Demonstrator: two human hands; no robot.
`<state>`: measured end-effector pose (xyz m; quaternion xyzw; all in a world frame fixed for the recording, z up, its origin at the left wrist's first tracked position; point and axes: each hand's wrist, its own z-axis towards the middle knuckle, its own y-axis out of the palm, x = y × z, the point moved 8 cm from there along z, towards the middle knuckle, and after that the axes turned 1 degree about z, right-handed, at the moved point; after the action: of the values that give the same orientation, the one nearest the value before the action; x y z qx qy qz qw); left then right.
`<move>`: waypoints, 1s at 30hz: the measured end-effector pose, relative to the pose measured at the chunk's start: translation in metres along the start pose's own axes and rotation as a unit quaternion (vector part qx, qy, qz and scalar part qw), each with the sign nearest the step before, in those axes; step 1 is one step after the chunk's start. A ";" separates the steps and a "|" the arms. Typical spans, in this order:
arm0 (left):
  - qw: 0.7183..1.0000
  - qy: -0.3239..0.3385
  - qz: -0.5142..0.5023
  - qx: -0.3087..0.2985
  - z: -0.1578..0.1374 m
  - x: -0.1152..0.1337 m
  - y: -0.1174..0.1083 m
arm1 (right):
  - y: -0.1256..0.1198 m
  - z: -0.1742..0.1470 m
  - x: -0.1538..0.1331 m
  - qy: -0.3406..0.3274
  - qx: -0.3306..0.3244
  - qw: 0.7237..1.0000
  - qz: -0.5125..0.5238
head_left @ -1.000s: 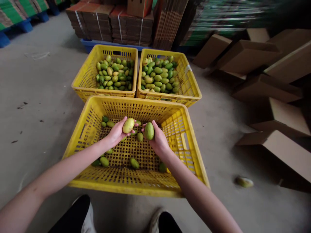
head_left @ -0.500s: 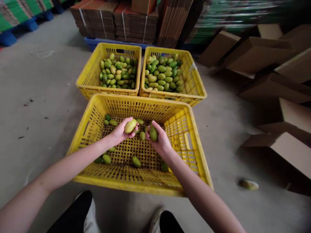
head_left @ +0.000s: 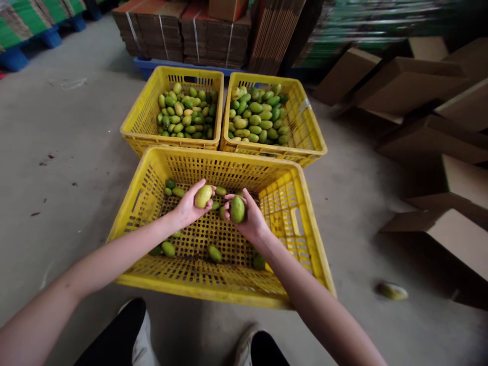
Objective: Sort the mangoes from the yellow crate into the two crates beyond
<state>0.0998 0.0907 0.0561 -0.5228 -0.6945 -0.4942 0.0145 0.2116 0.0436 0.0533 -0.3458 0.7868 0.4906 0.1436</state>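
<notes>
The left hand (head_left: pixel 186 207) cups a yellow fruit (head_left: pixel 203 196) and the right hand (head_left: pixel 253 218) a green fruit (head_left: pixel 237 209), both over the front crate (head_left: pixel 209 294), the yellow one now turned more upright, suggesting handling remains in progress.

I'm viewing a fruit warehouse remotely: strapped cardboard bundles (head_left: pixel 148 34) are resting on a blue base (head_left: pixel 147 68), and yellow crates (head_left: pixel 171 142) are holding green fruit (head_left: pixel 256 108).

Both arms (head_left: pixel 125 250) extend forward, fingers (head_left: pixel 195 190) curled.
</notes>
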 end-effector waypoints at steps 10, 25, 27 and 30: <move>0.987 0.045 -0.155 0.017 -0.006 0.023 0.004 | 0.055 0.015 -0.035 -0.095 -0.029 0.979 0.176; 0.974 0.077 -0.203 0.060 -0.006 0.031 -0.007 | 0.061 0.030 0.014 -0.071 0.052 0.974 0.210; 0.974 0.068 -0.207 0.062 -0.006 0.028 -0.007 | 0.061 0.028 0.014 -0.069 0.047 0.973 0.217; 0.973 0.055 -0.212 0.067 -0.005 0.025 -0.006 | 0.059 0.026 0.014 -0.064 0.040 0.972 0.224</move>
<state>0.0810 0.1049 0.0680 -0.3333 -0.8195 -0.4658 -0.0177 0.1584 0.0772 0.0723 -0.1223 0.8526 0.4993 0.0936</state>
